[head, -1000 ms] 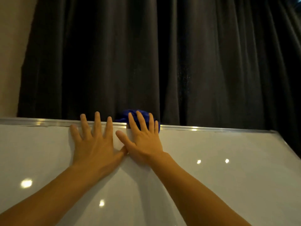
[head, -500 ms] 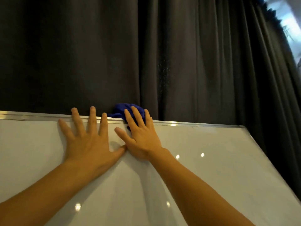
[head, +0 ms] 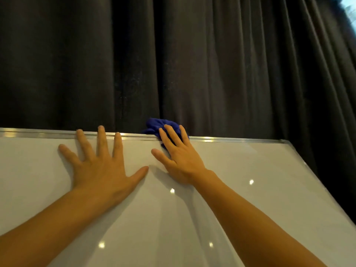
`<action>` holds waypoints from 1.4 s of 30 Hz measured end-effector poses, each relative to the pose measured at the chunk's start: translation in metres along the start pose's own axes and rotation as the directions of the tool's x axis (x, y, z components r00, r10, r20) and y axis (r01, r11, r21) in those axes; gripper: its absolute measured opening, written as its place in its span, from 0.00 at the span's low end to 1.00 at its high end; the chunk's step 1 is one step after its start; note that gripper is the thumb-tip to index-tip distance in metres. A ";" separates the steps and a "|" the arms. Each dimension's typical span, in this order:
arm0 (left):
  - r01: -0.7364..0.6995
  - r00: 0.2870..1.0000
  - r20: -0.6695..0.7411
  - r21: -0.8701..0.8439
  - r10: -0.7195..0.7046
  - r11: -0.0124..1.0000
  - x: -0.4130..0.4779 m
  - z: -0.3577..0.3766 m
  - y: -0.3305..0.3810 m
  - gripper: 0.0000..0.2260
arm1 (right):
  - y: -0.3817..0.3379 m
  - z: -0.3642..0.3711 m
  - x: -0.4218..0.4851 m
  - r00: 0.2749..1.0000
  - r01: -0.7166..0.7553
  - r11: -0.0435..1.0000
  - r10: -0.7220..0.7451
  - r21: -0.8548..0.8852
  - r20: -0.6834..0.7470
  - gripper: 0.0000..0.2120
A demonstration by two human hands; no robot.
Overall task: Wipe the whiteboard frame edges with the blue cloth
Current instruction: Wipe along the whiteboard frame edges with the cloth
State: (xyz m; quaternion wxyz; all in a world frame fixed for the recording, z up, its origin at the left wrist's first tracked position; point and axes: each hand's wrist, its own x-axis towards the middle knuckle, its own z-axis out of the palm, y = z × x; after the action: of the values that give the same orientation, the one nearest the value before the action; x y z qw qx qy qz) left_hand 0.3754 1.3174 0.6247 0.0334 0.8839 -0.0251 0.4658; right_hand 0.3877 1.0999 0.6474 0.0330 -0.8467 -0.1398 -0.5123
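Looks mid-job to me: right hand [head: 181, 160] with flat fingers pins the bunched blue cloth [head: 160, 125] onto the whiteboard's top frame edge [head: 231, 140], left hand [head: 102, 166] splayed empty, right-hand stretch and side edges seemingly left.

Blue cloth on a silver frame, against white board and dark curtain

The cloth [head: 161, 125] is a deep, saturated royal blue, plain with no print, darker in its bunched folds. The whiteboard frame [head: 231, 140] is a pale silver metal with small bright yellowish-white glints along it. The whiteboard [head: 250, 205] surface is glossy off-white, tinted warm grey-beige, dotted with a few small white light reflections and crossed by soft grey shadows. The curtain [head: 212, 64] behind is charcoal to near-black, unpatterned, striped only by its vertical pleats in lighter and darker grey.
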 end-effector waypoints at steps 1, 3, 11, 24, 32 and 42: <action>0.001 1.000 0.009 -0.005 -0.001 1.000 -0.001 0.003 0.018 0.54 | 0.030 -0.009 -0.008 1.000 -0.028 1.000 0.028 0.005 0.013 0.39; 0.010 1.000 0.023 -0.005 -0.010 1.000 -0.003 0.007 0.054 0.54 | 0.084 -0.024 -0.020 0.994 -0.099 0.995 0.099 -0.001 0.043 0.40; 0.118 0.987 0.099 0.064 -0.124 0.991 0.005 0.014 0.212 0.54 | 0.154 -0.023 -0.020 0.991 0.121 0.991 -0.125 0.060 0.056 0.43; 0.067 0.997 0.028 0.023 -0.068 0.997 0.023 0.025 0.291 0.53 | 0.265 -0.052 -0.039 0.989 0.072 0.960 -0.103 0.271 0.103 0.35; -0.073 0.997 0.034 0.008 0.073 0.997 0.021 0.035 0.307 0.51 | 0.354 -0.078 -0.048 0.989 -0.127 0.912 0.087 0.391 0.117 0.31; -0.044 0.997 0.064 0.033 0.042 0.998 0.022 0.033 0.365 0.51 | 0.380 -0.087 -0.043 0.983 -0.079 0.862 -0.015 0.501 0.182 0.31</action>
State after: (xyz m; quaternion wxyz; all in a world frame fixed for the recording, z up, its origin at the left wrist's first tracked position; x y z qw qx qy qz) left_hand 0.3876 0.9511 0.6375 0.0075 0.8979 -0.0370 0.4386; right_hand 0.3967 0.7096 0.6838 0.2496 -0.8533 -0.2575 -0.3784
